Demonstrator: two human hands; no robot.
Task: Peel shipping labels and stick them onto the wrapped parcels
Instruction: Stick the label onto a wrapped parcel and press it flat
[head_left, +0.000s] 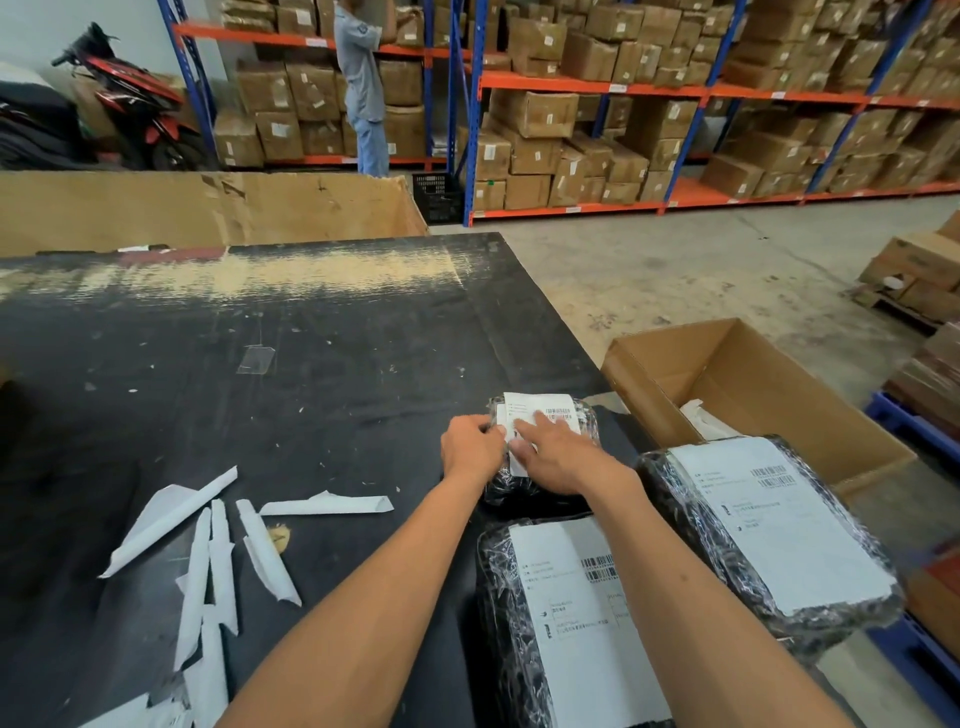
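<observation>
1. Right of centre in the frame, the left hand (471, 446) curls its fingertips onto the left edge of the white paper shipping label (537, 415), seemingly pinching or pinning it there; the exact contact is too small to tell.
2. Beside it, the right hand (558, 457) lies flat with straight fingers, pressing the label down onto the small black parcel wrapped in glossy clear film (524, 486).
3. My judgement: the label is thin, light and limp, tacky on its underside, so it is best held by an edge and smoothed outward from the middle to avoid creases.
4. That small parcel looks soft and crinkly, its film slippery and uneven; it probably yields under pressure, so a steadying hand at its side seems wise.
5. Below it, in the lower middle of the frame, a larger black film-wrapped parcel (519, 649) already carries a white label, as does another labelled wrapped parcel (769, 525) at the lower right.
6. Lower left, curled white backing strips (208, 551) lie scattered on the scuffed black tabletop (260, 364).
7. Right of the table, an open brown corrugated cardboard box (737, 395) holds some white paper.
</observation>
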